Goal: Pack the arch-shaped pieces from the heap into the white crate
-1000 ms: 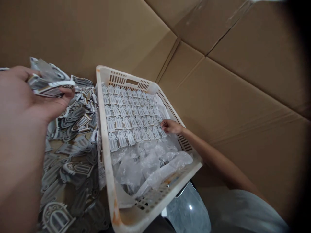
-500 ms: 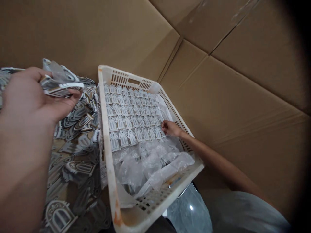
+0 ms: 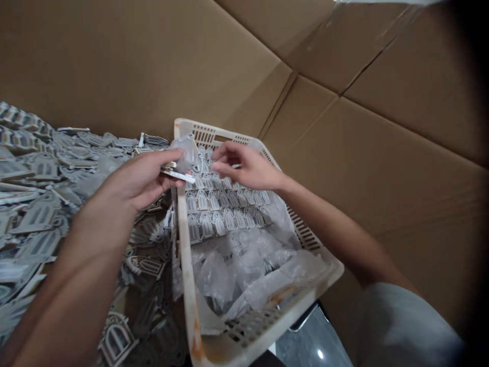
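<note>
My left hand [image 3: 147, 176] is closed around a few small arched window-shaped pieces [image 3: 187, 155], grey-white with brownish edges, held over the basket's left rim. Some clear plastic seems to cover the upper piece. My right hand [image 3: 244, 165] hovers over the far rows in the basket, thumb and fingers apart, with nothing visible between them. Beneath it, neat rows of the same arched pieces [image 3: 217, 223] fill the white plastic basket [image 3: 184, 255]. My right hand and forearm hide part of the far rows.
Crumpled clear plastic film [image 3: 244, 270] lies in the near part of the basket. To the left is a large loose heap of arched pieces [image 3: 42, 214]. Tall cardboard walls [image 3: 133, 61] rise behind and to the right. A shiny grey surface [image 3: 309, 341] shows below the basket.
My left hand has moved right, carrying its pieces from over the heap to the basket rim. My right hand has left the row's right end and come up and left towards it.
</note>
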A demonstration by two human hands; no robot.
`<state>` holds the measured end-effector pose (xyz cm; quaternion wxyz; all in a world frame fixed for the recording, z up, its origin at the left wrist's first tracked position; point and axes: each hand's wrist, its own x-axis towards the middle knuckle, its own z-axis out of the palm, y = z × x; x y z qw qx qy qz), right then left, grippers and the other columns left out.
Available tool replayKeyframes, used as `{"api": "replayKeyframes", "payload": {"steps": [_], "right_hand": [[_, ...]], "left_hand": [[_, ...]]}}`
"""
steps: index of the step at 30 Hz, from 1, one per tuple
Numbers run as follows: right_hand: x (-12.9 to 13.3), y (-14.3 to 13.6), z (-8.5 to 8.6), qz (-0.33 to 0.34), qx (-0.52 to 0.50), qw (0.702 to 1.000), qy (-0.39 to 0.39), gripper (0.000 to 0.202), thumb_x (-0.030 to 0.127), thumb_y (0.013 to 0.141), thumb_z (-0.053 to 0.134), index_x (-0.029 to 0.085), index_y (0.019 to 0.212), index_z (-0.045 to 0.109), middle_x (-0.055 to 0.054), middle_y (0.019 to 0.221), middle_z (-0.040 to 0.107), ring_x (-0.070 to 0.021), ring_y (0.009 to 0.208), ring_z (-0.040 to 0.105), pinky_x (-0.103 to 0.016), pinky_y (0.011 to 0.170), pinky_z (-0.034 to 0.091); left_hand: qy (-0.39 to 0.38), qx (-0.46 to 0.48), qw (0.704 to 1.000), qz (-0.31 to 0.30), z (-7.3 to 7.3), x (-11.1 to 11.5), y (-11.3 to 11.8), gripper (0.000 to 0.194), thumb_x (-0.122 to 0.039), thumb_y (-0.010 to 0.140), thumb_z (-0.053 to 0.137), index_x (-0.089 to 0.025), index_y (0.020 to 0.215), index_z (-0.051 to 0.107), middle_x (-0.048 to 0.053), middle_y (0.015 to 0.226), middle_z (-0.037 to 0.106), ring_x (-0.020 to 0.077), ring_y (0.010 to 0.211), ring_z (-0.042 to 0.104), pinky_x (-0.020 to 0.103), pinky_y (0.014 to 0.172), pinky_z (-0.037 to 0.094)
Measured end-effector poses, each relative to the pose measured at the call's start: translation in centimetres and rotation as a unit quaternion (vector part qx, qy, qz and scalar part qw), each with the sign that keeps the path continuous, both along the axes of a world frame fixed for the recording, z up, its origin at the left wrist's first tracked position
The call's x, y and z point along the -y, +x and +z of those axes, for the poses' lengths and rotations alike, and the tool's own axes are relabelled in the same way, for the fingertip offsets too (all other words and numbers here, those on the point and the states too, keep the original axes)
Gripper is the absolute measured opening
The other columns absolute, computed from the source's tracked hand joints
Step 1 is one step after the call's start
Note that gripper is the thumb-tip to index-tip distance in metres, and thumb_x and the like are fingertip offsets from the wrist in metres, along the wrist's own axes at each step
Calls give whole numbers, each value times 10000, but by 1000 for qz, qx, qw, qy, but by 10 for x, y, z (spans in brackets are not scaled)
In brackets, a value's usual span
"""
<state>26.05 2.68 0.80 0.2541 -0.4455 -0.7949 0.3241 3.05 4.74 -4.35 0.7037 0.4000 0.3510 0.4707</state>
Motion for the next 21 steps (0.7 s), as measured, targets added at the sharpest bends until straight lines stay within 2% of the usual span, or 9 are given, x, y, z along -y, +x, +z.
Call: {"api": "replayKeyframes", "payload": {"steps": [3,6,11,13,16,19,21], "right_hand": [[-11,-26,-4,16,-17,998,-58,437,510,875,829,177,997,573,-33,834,653,-151,790,661,-241,609,528],[-16,-33,-10,-13,-61,993,-101,409,467,888,816,186,1016,548,-33,809,672,-171,775,701,-245,577,536],[-13,-28,-3,-22,-81,993,-84,426,407,817,891,185,977,564,-32,823,671,-174,775,684,-261,607,546],[-11,-15,6,-39,-67,995,-58,383,383,819,888,173,962,602,-36,851,670,-161,789,653,-265,644,544],[-2,22,14,-98,-48,993,-40,272,311,838,851,160,965,662,-43,888,671,-156,813,611,-277,691,539],[14,71,9,-161,-77,981,-80,223,278,809,830,174,929,674,-48,889,676,-164,809,604,-290,696,546],[26,102,0,-192,-125,965,-124,277,293,765,845,185,941,659,-50,913,685,-170,830,624,-298,727,556]], "left_hand": [[-9,-6,1000,23,5,2,1,193,-123,965,599,-104,817,720,46,704,650,121,545,577,210,406,475],[-3,-39,997,62,10,5,4,215,-89,967,592,-86,806,733,77,778,687,134,591,615,222,412,481],[27,-64,995,65,16,16,15,113,-95,899,687,-89,820,769,112,938,739,157,698,656,227,461,514],[19,-73,995,69,18,17,15,122,-89,888,677,-85,814,774,114,938,742,151,706,649,213,465,504],[26,-67,994,82,18,10,5,165,-83,883,630,-88,851,791,101,909,727,130,683,626,182,451,471],[53,-50,993,96,11,-5,-14,154,-119,843,644,-98,880,792,102,1006,725,128,714,628,172,458,485],[67,-44,991,104,4,-16,-27,152,-140,824,651,-96,890,781,104,1055,720,137,760,642,173,494,519]]}}
